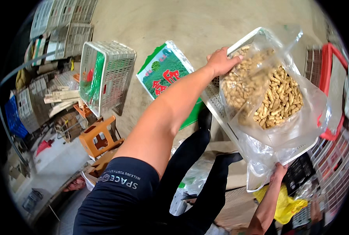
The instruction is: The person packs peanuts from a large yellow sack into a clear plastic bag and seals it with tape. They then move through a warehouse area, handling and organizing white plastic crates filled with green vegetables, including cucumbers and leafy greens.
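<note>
A white plastic crate [221, 113] lined with a clear plastic bag [299, 125] is tilted in front of me, with a heap of unshelled peanuts [276, 98] inside the bag. My left hand [220, 60] grips the crate's far rim together with the bag's edge. My right hand [278, 172] holds the near lower edge, bunching the clear plastic there. My legs in black trousers [194, 172] stand just below the crate.
A green printed sack [162, 74] lies on the concrete floor. A white crate [108, 74] lies on its side at the left, more crates [65, 23] behind it. An orange stool [98, 139], a red-framed crate [331, 78] and a yellow bag [286, 203] are close by.
</note>
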Demonstrator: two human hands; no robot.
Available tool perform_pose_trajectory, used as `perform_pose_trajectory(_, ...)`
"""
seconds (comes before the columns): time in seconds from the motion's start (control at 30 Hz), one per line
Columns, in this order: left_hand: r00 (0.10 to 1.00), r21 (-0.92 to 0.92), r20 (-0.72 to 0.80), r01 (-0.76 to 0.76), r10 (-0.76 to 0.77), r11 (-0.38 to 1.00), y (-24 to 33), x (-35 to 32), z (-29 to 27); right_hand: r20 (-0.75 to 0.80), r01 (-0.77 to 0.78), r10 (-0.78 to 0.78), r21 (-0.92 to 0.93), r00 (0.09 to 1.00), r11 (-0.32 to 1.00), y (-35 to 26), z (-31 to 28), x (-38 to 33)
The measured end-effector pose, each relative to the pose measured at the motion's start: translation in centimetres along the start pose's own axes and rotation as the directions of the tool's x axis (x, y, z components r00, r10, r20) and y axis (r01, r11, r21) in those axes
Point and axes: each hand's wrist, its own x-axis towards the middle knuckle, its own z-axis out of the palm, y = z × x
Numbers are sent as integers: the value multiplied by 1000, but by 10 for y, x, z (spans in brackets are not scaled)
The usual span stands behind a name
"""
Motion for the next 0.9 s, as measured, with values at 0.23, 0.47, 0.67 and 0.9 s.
perform_pose_trajectory(0.23, 929, 47, -354, 137, -112, 989, -111, -16, -140, 182, 371, -345, -137, 921, 918, -147, 155, -19)
perform_pose_trajectory(0.47, 897, -261, -272, 280, -348, 924, -189, -192, -177, 448, 561, -415, -264, 792, 785, -263, 326, -23)
perform_pose_trajectory(0.67, 708, -92, -237, 665, -665, 741, -277, -331, -162, 605, 617, -351, -309, 715, 724, -299, 482, -53)
perform_pose_trajectory(0.9, 418, -173, -288, 862, -862, 476, -320, -386, -196, 662, 588, -191, -449, 725, 673, -318, 496, -55)
